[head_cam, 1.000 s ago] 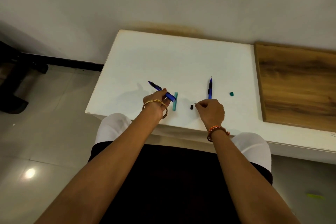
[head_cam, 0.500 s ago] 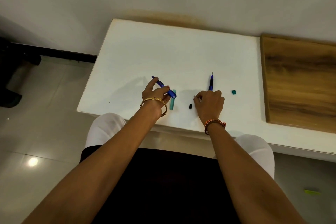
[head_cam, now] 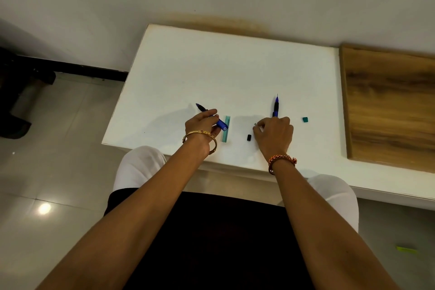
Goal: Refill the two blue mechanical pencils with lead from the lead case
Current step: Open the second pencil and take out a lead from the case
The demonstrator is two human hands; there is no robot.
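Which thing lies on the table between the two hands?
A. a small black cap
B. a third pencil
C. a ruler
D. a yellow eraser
A: a small black cap lies on the white table between the left hand and right hand.

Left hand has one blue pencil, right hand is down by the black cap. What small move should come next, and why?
Probably bring the right hand across to the open rear end of the blue pencil that the left hand grips. The right fingertips seem to pinch something small and pale, too small to identify; the teal lead case lies beside that pencil, and the black cap lies loose on the table.
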